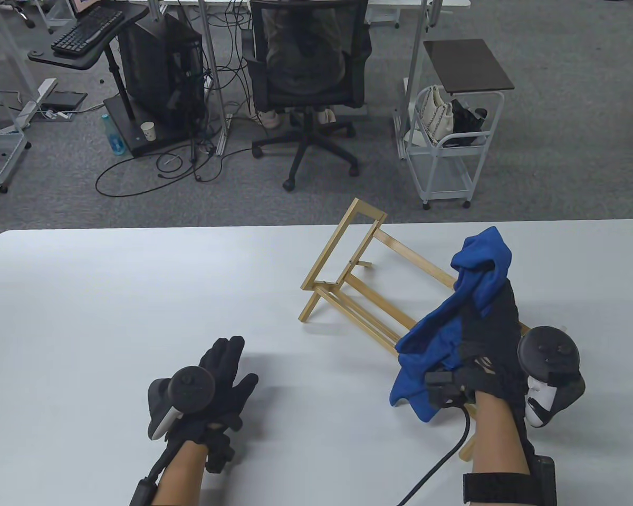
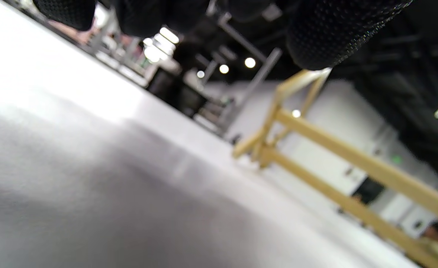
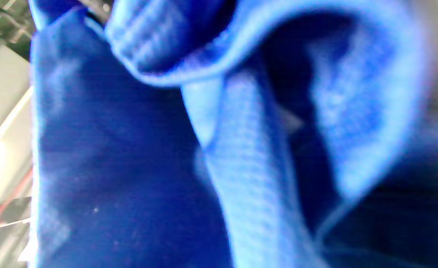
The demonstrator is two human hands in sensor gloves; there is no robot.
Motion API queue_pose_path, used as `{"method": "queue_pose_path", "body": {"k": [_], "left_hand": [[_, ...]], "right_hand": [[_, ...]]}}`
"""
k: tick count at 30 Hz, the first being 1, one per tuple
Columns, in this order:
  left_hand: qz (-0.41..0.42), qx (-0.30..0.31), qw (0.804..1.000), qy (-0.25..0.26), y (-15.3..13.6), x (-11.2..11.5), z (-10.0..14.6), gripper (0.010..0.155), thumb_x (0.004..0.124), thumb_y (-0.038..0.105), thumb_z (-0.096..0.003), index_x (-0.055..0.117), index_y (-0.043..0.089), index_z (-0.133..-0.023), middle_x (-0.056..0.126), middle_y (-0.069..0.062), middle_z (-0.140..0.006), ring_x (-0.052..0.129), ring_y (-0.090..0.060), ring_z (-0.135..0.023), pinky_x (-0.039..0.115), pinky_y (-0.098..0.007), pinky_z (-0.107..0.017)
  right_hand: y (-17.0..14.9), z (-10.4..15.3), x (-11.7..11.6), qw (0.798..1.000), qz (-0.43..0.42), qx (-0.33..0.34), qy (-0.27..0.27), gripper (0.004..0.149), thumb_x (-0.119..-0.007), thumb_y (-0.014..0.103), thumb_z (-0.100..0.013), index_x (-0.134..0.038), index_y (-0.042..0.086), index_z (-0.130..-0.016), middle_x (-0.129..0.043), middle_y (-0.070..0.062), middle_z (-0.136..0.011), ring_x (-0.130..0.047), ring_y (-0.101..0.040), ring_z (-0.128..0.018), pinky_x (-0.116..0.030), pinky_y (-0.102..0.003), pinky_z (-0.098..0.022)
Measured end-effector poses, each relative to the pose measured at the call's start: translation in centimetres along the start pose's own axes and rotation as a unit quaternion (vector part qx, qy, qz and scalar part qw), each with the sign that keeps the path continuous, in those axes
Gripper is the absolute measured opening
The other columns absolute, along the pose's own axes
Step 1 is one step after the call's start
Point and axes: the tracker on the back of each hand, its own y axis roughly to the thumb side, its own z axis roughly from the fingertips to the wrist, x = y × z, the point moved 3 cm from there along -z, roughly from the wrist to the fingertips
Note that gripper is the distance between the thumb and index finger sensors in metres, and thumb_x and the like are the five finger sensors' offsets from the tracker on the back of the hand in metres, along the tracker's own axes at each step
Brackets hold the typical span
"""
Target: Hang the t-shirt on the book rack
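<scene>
The blue t-shirt point(image 1: 456, 321) is hanging bunched at centre right, gripped by the right hand point(image 1: 493, 342) above the wooden book rack point(image 1: 348, 284), which is lying tipped on the white table point(image 1: 111, 295). The left hand point(image 1: 216, 382) is resting open, fingers spread, at lower left. Grey carpet, an office chair point(image 1: 306, 79) and a white cart point(image 1: 448, 153) are filling the top of the frame.

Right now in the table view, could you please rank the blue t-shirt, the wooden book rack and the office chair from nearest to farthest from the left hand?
From the left hand:
1. Wooden book rack, up and to its right on the table.
2. Blue t-shirt, farther right, held up by the right hand.
3. Office chair, on the floor beyond the table.
</scene>
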Motion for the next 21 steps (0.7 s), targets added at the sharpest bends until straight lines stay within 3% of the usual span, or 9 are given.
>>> {"method": "queue_pose_path", "body": {"k": [12, 21], "left_hand": [[-0.014, -0.007, 1.000, -0.003, 0.0, 0.1, 0.0, 0.074, 0.069, 0.061, -0.0595, 0.027, 0.038, -0.116, 0.034, -0.016, -0.123, 0.045, -0.045, -0.113, 0.049, -0.068, -0.074], [-0.023, -0.006, 1.000, -0.006, 0.2, 0.1, 0.0, 0.074, 0.069, 0.061, -0.0596, 0.027, 0.038, -0.116, 0.034, -0.015, -0.123, 0.045, -0.045, -0.113, 0.049, -0.068, -0.074]], "right_hand": [[-2.2, -2.6, -1.2, 0.984, 0.117, -0.116, -0.061, 0.062, -0.076, 0.026, -0.061, -0.041, 0.027, -0.112, -0.051, -0.019, -0.109, -0.075, -0.047, -0.082, -0.074, -0.056, -0.060], [-2.5, -3.1, -2.2, 0.970, 0.174, -0.142, -0.095, 0.062, -0.075, 0.026, -0.061, -0.040, 0.026, -0.112, -0.050, -0.020, -0.109, -0.075, -0.048, -0.081, -0.074, -0.056, -0.059]]}}
